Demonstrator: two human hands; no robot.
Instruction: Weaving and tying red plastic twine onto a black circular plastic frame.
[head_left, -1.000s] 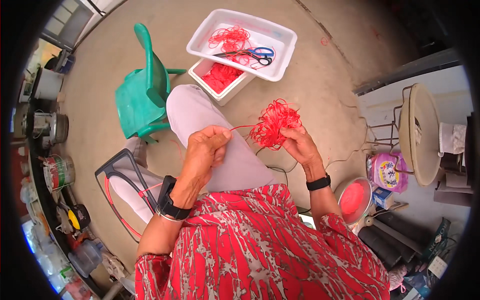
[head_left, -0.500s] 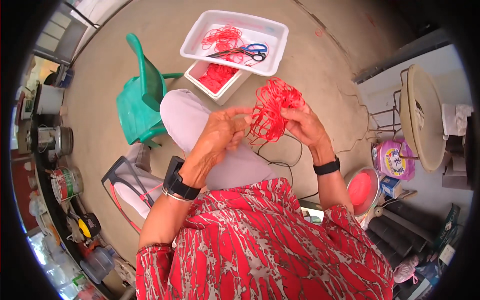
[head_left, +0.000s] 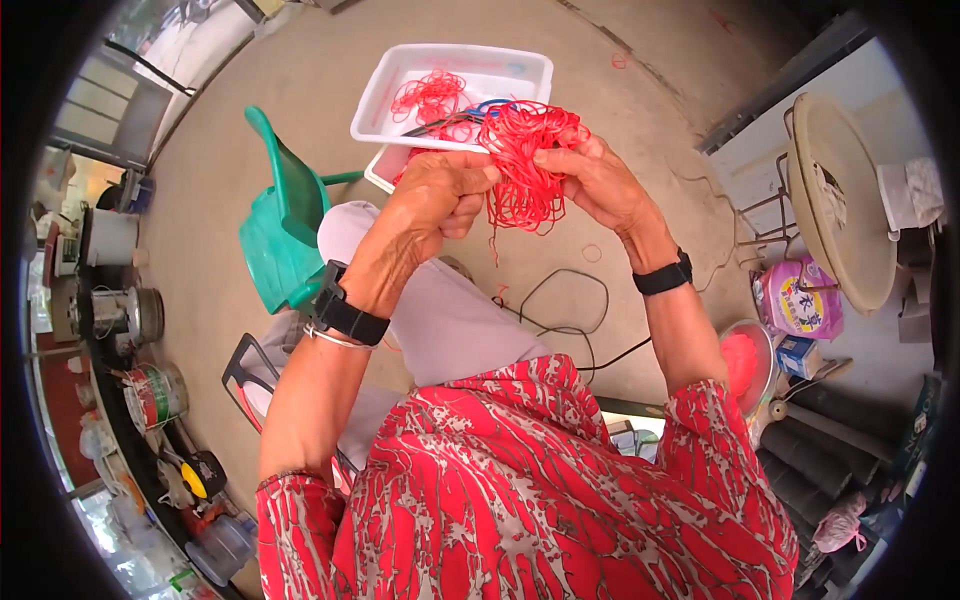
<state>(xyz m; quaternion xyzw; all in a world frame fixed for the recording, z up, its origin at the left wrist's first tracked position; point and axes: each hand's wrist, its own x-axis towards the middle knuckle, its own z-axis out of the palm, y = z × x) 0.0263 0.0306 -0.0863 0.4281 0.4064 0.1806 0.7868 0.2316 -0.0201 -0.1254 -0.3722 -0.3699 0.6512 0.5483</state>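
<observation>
A tangled bundle of thin red plastic cord (head_left: 528, 170) hangs in front of me, loops drooping and a loose end dangling below. My right hand (head_left: 600, 185) grips its right side, thumb across the strands. At the left edge, my left hand (head_left: 440, 195) is closed, thumb and index finger pinched on the cord and the other fingers curled. Behind the bundle, a white plastic tray (head_left: 368, 112) holds more loose red cord (head_left: 432, 92) and scissors, whose blue handle (head_left: 490, 105) is partly hidden. The tray rests over a white box (head_left: 383, 170), mostly covered by my left hand.
A green plastic chair (head_left: 268, 240) stands left of my knee. Black cable (head_left: 560, 328) curls across the floor. To the right are a metal bowl with red contents (head_left: 745, 365), a purple bag (head_left: 800, 300) and a round-topped stool (head_left: 845, 205). A cluttered shelf runs along the left.
Both hands and the cord bundle have moved up and away, now overlapping the tray. My left index finger, outstretched before, has drawn in against the thumb at the cord. The view has shifted slightly.
</observation>
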